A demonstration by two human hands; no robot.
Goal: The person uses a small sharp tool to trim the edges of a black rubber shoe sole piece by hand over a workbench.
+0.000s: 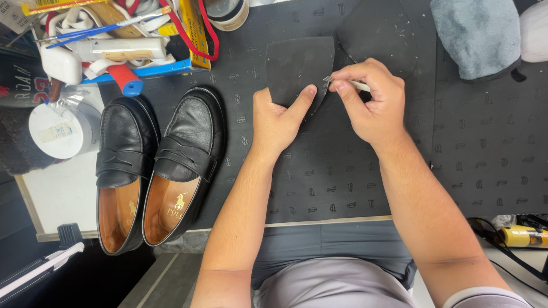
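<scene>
A dark rubber sole piece (pixel 297 65), flat-topped with a rounded lower edge, lies on a black patterned rubber sheet (pixel 342 171). My left hand (pixel 278 117) presses it down, the thumb lying across its lower part. My right hand (pixel 371 100) pinches a thin white marking tool (pixel 358 85) whose tip touches the piece's right edge. A pair of black leather loafers (pixel 154 165) with tan insoles stands to the left, toes pointing away from me.
A cluttered tray (pixel 114 40) of tubes, brushes and tape sits at top left, a white round container (pixel 60 131) below it. A grey cloth (pixel 476 34) lies at top right. A yellow tool (pixel 522 235) rests at lower right.
</scene>
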